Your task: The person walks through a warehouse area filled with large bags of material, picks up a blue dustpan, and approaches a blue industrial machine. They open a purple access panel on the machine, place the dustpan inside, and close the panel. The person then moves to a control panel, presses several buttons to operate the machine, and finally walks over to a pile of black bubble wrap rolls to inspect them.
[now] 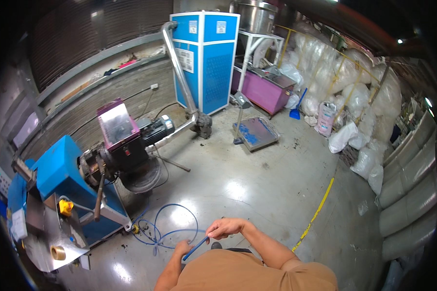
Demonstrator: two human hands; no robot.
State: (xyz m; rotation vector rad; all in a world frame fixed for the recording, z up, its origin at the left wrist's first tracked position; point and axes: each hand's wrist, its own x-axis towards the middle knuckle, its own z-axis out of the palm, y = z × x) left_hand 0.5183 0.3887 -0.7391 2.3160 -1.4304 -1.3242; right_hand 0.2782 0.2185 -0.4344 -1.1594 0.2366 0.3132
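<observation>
In front of my body, my right hand (pixel 223 228) is closed on a short, straight stretch of blue hose (pixel 197 248). This stretch slants down to the left, past my left hand. My left hand (pixel 182 248) is lower and nearer my body, fingers curled against the same blue piece; its grip is partly hidden. Thin blue hose loops (pixel 175 205) lie on the floor just beyond my left hand, running toward both hands. Where the loops join the held piece cannot be made out.
To the left stands a blue machine (pixel 58 167) with a dark motor (pixel 158 128) and a tape roll (pixel 58 252) on its metal top. Farther off are a blue cabinet (pixel 204 63), a floor scale (pixel 257 133) and a purple tank (pixel 264 92). Plastic bags (pixel 357 97) are piled right, beyond a yellow floor line (pixel 318 211).
</observation>
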